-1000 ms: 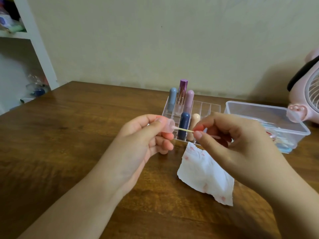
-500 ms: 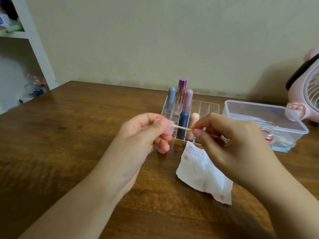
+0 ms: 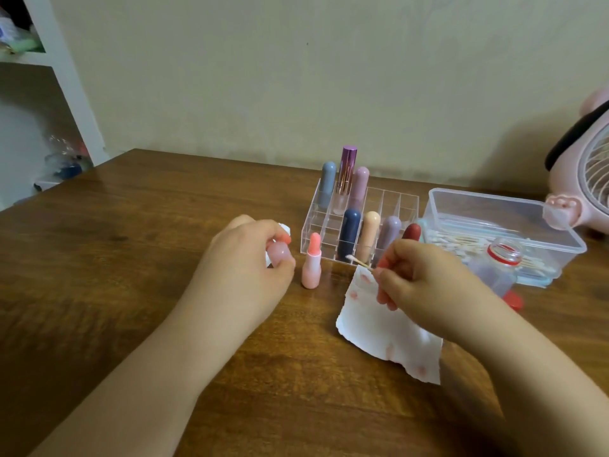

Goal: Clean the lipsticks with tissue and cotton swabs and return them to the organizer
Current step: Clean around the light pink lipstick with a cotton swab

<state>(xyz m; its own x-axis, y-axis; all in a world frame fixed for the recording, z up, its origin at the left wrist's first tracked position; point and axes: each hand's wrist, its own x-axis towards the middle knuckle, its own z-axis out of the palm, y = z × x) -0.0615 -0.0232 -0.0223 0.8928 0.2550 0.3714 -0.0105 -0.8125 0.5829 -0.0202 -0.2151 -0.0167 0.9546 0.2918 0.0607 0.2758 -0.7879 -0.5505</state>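
An uncapped pink lipstick (image 3: 312, 262) stands upright on the table, just in front of the clear organizer (image 3: 313, 222). My left hand (image 3: 244, 268) grips its pale pink cap (image 3: 280, 253) to the left of it, low over the table. My right hand (image 3: 425, 278) pinches a cotton swab (image 3: 357, 261), whose tip points left toward the lipstick. Under that hand lies a stained white tissue (image 3: 389, 328). Several capped lipsticks (image 3: 349, 232) stand in the organizer's slots.
A clear plastic box (image 3: 494, 206) with cotton swabs sits at the right, with a small clear jar (image 3: 497, 265) and a red lid (image 3: 514, 300) in front of it. A pink fan (image 3: 586, 173) stands at the far right. A white shelf (image 3: 59, 70) is at the far left.
My hands have drawn apart: the swab has left the cap. The left hand moved down and left with the cap, uncovering the standing lipstick. The right hand dropped toward the tissue.
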